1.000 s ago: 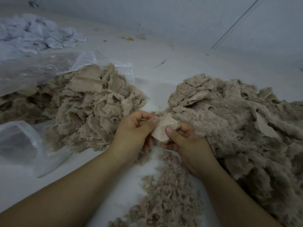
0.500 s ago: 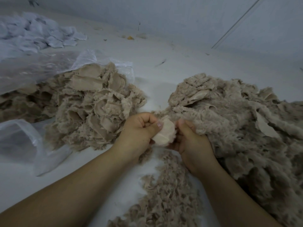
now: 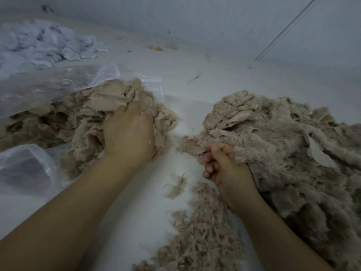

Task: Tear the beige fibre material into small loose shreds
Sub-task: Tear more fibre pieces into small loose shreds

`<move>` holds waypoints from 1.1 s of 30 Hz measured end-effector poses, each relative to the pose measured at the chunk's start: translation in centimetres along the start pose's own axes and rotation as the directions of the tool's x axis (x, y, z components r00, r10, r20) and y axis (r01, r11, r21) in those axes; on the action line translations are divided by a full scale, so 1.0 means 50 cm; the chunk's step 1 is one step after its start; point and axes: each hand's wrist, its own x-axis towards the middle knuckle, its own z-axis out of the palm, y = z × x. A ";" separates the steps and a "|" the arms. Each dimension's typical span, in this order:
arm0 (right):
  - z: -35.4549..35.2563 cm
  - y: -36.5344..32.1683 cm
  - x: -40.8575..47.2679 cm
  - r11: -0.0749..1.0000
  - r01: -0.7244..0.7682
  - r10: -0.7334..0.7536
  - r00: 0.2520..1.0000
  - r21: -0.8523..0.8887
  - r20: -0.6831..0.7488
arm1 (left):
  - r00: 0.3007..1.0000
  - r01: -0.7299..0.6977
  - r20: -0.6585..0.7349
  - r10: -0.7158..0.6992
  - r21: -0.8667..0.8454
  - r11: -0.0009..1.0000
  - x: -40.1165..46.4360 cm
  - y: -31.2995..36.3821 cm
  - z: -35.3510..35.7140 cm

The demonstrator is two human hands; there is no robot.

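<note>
Left hand (image 3: pixel 129 133): back up, lying on the left pile (image 3: pixel 82 130) of beige fibre; its fingers curl down into the pieces and grip them, the tips buried out of sight.
Right hand (image 3: pixel 224 169): at the near left edge of the right pile (image 3: pixel 283 153); its fingers (image 3: pixel 210 167) are curled toward the palm, and the thumb side lies under the fleece edge. Whether they pinch a piece I cannot tell.
Left pile: torn beige pieces with flat, smooth backing showing among the fluff, spilling out of a clear plastic bag (image 3: pixel 48 89) that lies open on the floor (image 3: pixel 175 85).
Right pile: a bigger heap of woolly beige fibre, well apart from the left pile, with bare floor between them.
Shreds (image 3: pixel 201 231): small loose beige bits strewn on the floor between the forearms, running toward the near edge; a few stray tufts (image 3: pixel 177 186) lie just beside the right hand.
White scraps (image 3: pixel 48 44): a pale heap at the far left, behind the bag.
Wall (image 3: pixel 214 20): pale, meeting the floor at the back.
</note>
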 end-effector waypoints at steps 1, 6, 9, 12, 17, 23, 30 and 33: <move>-0.001 0.001 0.001 1.000 0.004 -0.004 1.000 0.007 0.005 | 0.999 -0.042 0.004 0.042 0.008 0.999 -0.003 0.009 -0.007; 0.001 0.000 -0.001 0.998 0.008 -0.009 1.000 0.062 0.009 | 0.960 -0.243 0.101 0.261 -0.164 0.956 -0.008 0.109 0.011; 0.002 -0.002 -0.005 0.993 0.031 -0.032 0.999 0.114 0.011 | 0.906 -0.157 0.344 0.248 -0.271 0.950 -0.015 0.141 0.061; 0.007 -0.010 -0.007 0.995 0.021 -0.020 1.000 0.102 -0.011 | 0.887 -0.202 0.363 0.285 -0.251 0.947 -0.030 0.141 0.090; 0.016 -0.023 -0.007 0.982 -0.172 0.172 0.985 0.076 0.010 | 0.914 -0.128 0.312 0.261 -0.388 0.913 -0.060 0.141 0.092; 0.012 -0.031 -0.005 0.971 -0.238 0.239 0.968 0.025 -0.078 | 0.903 -0.046 0.314 0.293 -0.607 0.793 -0.121 0.162 0.063; 0.010 -0.025 -0.003 0.970 -0.229 0.236 0.967 0.075 -0.097 | 0.965 0.155 0.261 0.019 -0.629 0.762 -0.105 0.132 0.051; 0.007 -0.020 -0.001 0.985 -0.171 0.172 0.979 0.020 -0.113 | 0.990 0.120 0.135 -0.033 -0.712 0.692 -0.103 0.111 0.035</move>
